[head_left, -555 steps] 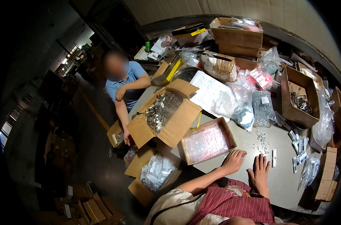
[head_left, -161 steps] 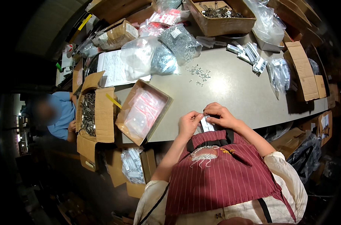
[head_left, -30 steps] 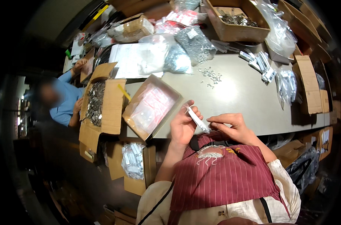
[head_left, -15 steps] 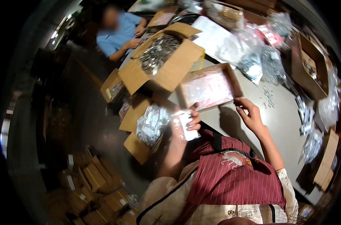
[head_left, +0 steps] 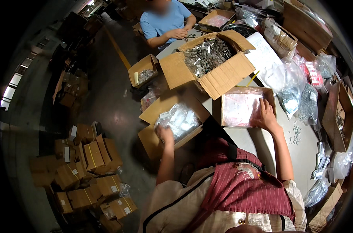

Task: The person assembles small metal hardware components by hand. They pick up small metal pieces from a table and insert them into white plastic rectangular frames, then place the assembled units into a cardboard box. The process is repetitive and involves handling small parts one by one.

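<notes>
My left hand (head_left: 165, 134) reaches down to a pile of clear plastic bags with pale parts inside (head_left: 179, 121). These bags lie in an open cardboard box (head_left: 150, 140) at the table's left side. The fingers there are partly hidden and blurred, so I cannot tell whether they grip a bag. On the table, my right hand (head_left: 266, 115) lies over the right end of a shallow cardboard box (head_left: 275, 101). Its fingers are spread and touch the flat, clear, pinkish plastic bags (head_left: 240, 106) stacked inside.
A large open carton (head_left: 227, 77) of metal pieces stands beyond the shallow box. Across the table sits a person in blue (head_left: 165, 23). Small loose parts (head_left: 296, 134) and filled plastic bags (head_left: 308, 103) lie at the right. Stacked cartons (head_left: 87, 174) stand on the floor at left.
My left hand has moved left and down to the box of filled bags; the small bag it held no longer shows in it. My right hand has moved onto the flat bags. The view has shifted.
</notes>
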`<state>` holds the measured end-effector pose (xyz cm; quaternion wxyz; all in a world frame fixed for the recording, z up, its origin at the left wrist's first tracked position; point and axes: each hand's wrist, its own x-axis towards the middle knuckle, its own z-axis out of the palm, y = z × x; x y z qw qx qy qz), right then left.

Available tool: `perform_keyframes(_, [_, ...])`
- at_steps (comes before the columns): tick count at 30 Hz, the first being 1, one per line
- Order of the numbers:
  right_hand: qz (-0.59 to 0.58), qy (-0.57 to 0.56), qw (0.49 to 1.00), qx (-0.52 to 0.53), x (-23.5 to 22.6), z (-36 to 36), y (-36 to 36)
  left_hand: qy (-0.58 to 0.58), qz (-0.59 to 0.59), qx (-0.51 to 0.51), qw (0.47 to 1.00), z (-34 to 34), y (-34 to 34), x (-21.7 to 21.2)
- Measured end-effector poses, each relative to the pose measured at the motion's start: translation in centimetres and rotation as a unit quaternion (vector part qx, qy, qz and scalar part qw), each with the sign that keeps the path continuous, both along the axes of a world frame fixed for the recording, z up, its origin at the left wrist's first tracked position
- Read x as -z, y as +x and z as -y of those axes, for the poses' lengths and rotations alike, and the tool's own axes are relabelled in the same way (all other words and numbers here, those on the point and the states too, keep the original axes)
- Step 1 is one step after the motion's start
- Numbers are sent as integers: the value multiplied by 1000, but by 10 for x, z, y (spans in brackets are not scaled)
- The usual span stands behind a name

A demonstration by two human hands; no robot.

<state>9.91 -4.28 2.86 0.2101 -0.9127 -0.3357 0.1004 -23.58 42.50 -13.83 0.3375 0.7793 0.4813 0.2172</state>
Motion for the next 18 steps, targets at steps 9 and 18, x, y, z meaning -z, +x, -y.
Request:
perform_keyframes(9, [49,5,999,-13,5,1,-4,100,-372,219,896,49,75,-41])
perform_keyframes(18, [28,73,997,5,5,1,1,41,-365,109,924,10,113,-46])
